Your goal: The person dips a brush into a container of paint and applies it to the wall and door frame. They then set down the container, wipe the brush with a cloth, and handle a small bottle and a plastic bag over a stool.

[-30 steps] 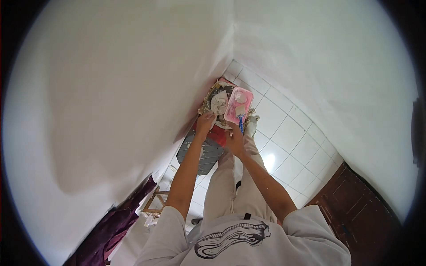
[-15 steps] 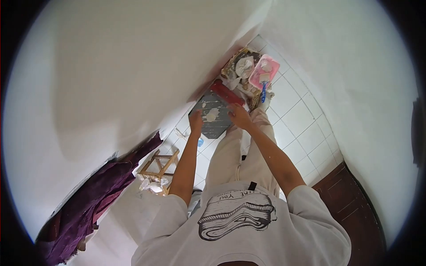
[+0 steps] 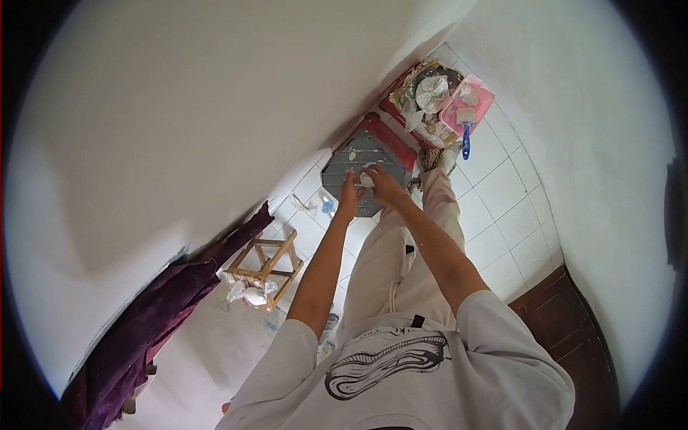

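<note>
Currently both hands meet over the grey board, which lies flat on the tiled floor at the foot of the white wall. A pale lump sits between the hands, above the board's near edge.

- Right hand: fingers curled together, apparently clamped on the lump.
- Left hand: fingertips meet the lump from the other side. Clamped or only touching: cannot tell, too small.

Judgement: the step in hand is working the lump with both hands over the board. Smears of the same pale stuff already mark the board's surface. The next move calls for a firm pinch and for keeping the lump over the board rather than the tiles.

Edges and room:
- The board's far edge touches a red strip.
- Beyond that, in the corner, stands a basket holding a white bag. A pink tray with a blue-handled brush rests on its rim.
- Left of the board the wall is close, so there is little room on that side.
- Right of the board the tiles are open.
- Nearer the person and to the left stand a wooden stool and a purple cloth, both well apart from the board.
</note>
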Motion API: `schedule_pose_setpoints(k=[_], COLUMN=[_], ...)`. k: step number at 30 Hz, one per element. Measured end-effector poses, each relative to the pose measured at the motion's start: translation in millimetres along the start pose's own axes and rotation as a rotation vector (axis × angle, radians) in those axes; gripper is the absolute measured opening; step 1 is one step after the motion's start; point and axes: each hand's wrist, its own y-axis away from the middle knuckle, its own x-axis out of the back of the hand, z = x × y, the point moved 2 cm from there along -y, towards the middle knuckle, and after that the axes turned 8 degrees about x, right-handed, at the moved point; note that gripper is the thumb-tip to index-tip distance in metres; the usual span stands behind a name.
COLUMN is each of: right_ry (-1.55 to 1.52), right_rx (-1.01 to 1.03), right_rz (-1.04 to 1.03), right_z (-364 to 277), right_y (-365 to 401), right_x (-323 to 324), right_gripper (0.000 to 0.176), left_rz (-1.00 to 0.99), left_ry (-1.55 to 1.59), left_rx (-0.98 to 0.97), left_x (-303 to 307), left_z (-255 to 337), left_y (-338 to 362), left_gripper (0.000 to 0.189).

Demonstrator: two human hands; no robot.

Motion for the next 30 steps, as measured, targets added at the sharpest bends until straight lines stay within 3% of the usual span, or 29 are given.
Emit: schedule_pose_setpoints(k=[4,7,12,18,19,21,27,29,30], right_ry=[-0.046,-0.064,-0.130,-0.178,-0.170,0.158,0.067,0.049,0.033], right_rx=[0.058,0.069,0.075,0.058,0.054,0.157,0.025,0.030,0.005], right_rz=[0.123,0.182,0.282,0.421,0.422,0.571,0.672,0.729,0.735], right_z=[11,-9,-35,-76,-75,-74,-42,-24,-15], right_y=[-1,9,30,58,61,66,71,69,70], right_x=[-6,23,78,179,193,223,290,307,313], right_gripper=[0.055,0.054,0.054,0.056,0.056,0.058,0.053,0.051,0.050], left_rz=[0.047,0.068,0.033,-0.171,-0.230,-0.255,-0.322,-0.320,-0.357], left_ry=[0.125,0.010,-0.117,-0.073,-0.070,-0.042,0.016,-0.028,-0.031], left_rx=[0.068,0.056,-0.206,-0.348,-0.391,-0.416,-0.417,-0.270,-0.346], left_x=[-15,-24,-57,-137,-151,-178,-257,-282,-290], left_z=[12,16,28,68,74,76,81,83,79], left_y=[13,22,42,76,77,67,40,31,21], left_gripper=[0.059,0.056,0.052,0.044,0.043,0.042,0.043,0.051,0.054])
